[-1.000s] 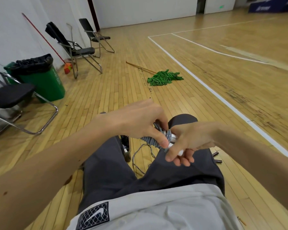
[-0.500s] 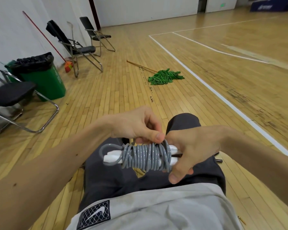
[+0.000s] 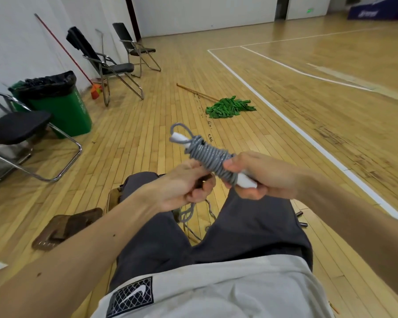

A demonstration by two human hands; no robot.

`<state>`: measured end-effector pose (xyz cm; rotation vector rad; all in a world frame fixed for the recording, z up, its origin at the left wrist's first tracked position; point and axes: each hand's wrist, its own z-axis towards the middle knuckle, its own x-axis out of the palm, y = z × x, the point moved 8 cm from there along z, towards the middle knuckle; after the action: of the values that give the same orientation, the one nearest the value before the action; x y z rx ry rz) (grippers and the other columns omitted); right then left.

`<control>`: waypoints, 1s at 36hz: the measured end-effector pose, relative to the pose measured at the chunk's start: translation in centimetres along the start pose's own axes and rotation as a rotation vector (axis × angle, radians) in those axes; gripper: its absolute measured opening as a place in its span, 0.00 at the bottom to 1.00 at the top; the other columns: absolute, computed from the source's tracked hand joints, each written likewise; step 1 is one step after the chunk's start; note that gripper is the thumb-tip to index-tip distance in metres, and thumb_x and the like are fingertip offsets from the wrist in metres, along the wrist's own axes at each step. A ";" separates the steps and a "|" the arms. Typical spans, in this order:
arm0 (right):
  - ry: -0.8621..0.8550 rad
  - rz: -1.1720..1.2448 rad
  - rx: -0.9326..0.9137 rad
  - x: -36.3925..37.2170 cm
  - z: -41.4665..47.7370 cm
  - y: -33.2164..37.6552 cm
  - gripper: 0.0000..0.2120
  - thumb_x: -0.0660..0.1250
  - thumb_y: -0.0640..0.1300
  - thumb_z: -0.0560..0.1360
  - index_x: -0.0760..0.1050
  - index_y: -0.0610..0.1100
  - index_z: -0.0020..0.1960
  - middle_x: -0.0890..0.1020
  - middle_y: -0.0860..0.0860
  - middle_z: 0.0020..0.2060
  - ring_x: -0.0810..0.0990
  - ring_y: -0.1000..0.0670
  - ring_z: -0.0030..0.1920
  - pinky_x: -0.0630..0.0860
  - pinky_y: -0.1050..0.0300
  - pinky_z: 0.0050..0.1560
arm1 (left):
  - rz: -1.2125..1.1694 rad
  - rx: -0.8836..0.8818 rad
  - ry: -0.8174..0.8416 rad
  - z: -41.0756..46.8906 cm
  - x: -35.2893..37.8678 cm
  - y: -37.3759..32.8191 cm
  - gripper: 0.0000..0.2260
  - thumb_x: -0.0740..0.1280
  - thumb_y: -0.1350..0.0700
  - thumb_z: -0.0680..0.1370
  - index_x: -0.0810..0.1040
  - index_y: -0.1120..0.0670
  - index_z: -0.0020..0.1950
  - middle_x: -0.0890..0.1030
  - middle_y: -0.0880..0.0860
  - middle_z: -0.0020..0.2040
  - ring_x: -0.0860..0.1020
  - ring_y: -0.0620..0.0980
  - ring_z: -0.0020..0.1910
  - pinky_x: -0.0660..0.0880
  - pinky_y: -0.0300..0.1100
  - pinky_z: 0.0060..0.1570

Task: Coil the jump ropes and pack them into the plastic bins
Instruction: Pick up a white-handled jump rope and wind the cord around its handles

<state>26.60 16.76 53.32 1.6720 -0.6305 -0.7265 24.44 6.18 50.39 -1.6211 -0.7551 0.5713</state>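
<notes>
Gym hall with a wood floor (image 3: 147, 134), a green mop (image 3: 228, 107) lying out past the knees and a green trash can (image 3: 62, 104) by the wall. No plastic bins that I can spot from this angle. Person's sitting with the jump rope (image 3: 208, 158) held up over their lap, grey cord wound tight around the white handles (image 3: 246, 181), one small loop (image 3: 179, 131) sticking out the far end. Right hand (image 3: 262, 177) has its fingers clamped on the near end, I'd guess so the wraps can't slide off. Left hand (image 3: 182, 187) is curled up against the underside, looks like it's pinching the loose tail, though that's partly hidden. More cord (image 3: 189, 214) sits on the floor between the legs. Probably just tucking the end in.
</notes>
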 end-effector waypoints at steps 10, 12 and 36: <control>-0.248 0.043 0.108 -3.1 0.5 -2.0 0.17 0.58 0.53 0.83 0.70 0.42 0.42 0.69 0.50 0.23 0.58 0.52 0.23 0.50 0.54 0.30 | 0.347 -0.045 -0.094 -0.3 1.2 0.4 0.12 0.56 0.51 0.86 0.75 0.54 0.64 0.76 0.50 0.34 0.70 0.45 0.29 0.70 0.39 0.34; -0.273 0.023 0.116 -3.2 0.6 -2.2 0.19 0.59 0.53 0.83 0.72 0.43 0.38 0.69 0.49 0.23 0.58 0.52 0.24 0.51 0.55 0.30 | 0.415 -0.054 -0.099 -0.4 1.3 0.2 0.12 0.57 0.50 0.86 0.75 0.53 0.64 0.76 0.48 0.33 0.71 0.45 0.29 0.71 0.39 0.35; -0.019 -0.447 0.304 -0.5 1.9 -3.7 0.23 0.66 0.60 0.79 0.71 0.43 0.36 0.73 0.50 0.24 0.65 0.51 0.25 0.62 0.59 0.29 | 1.131 0.348 -0.345 -1.2 -1.5 -7.1 0.12 0.77 0.44 0.70 0.83 0.50 0.38 0.80 0.44 0.34 0.77 0.38 0.38 0.71 0.30 0.36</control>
<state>24.95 16.66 49.41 2.1236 -0.3932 -1.0006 23.15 4.96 57.56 -1.5194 0.1234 1.7080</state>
